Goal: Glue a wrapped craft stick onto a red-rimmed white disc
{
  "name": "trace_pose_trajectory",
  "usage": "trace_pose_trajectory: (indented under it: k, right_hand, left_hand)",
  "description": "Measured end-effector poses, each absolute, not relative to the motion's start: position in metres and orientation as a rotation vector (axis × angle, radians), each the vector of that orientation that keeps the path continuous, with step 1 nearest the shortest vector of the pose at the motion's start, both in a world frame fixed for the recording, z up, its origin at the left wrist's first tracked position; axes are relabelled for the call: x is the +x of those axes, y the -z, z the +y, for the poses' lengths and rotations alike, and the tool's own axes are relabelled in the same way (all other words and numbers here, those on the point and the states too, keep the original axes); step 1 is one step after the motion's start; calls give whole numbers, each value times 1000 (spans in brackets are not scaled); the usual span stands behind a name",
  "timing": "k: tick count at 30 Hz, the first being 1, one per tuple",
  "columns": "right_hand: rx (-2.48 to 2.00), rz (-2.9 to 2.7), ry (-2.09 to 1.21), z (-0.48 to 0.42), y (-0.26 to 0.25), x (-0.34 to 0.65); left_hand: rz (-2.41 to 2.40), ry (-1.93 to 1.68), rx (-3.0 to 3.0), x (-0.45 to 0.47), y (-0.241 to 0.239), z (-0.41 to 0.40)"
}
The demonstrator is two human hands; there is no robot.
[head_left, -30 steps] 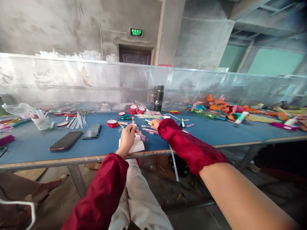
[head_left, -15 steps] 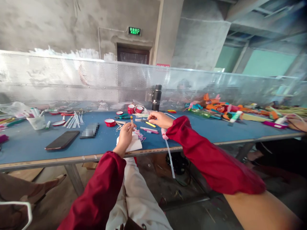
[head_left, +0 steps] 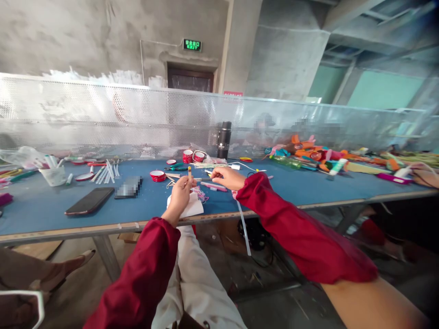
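My left hand (head_left: 180, 194) is closed around a small wooden-looking stick with a yellow-orange tip (head_left: 189, 172), held upright. Beneath its wrist lies a white sheet (head_left: 192, 206), and pink and purple threads (head_left: 200, 193) are bunched beside it. My right hand (head_left: 227, 178) hovers to the right with thumb and fingertips pinched together; whatever is between them is too small to make out. Under that hand are a pink pen (head_left: 212, 186) and a mostly hidden yellow tool. A translucent strip (head_left: 244, 230) hangs over the table edge below my right wrist.
Red tape rolls (head_left: 157, 176) and a black bottle (head_left: 224, 139) stand beyond my hands. Leftward lie two phones, one a dark phone (head_left: 89, 201), white sticks (head_left: 107, 172) and a cup of pens (head_left: 52, 173). Orange craft pieces (head_left: 308, 148) pile up right, near another person's hand (head_left: 425, 173).
My right hand has dropped slightly and now covers most of the yellow tool. A white cord behind it shows more fully. My left hand stays nearly in place with the stick.
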State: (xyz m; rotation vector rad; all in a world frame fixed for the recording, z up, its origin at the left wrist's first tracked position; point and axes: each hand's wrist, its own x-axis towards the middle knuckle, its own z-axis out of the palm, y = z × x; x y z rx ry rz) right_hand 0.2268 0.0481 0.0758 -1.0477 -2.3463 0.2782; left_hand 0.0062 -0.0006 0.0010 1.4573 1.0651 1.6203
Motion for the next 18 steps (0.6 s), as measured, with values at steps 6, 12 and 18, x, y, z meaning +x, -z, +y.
trace_pose_trajectory:
  k: [6,12,18]
  right_hand:
    - [-960,-2297,-382,41,-81,220]
    - [-788,-1630,-1122,38,-73,201]
    - [-748,-1567,-1135,37,-65,176]
  left_hand:
    - [972,-1547,1420,6,-6,-5]
    - [786,-1510,1446,7,-6,-8]
    - [733,-1427,1533,7,-7,-10]
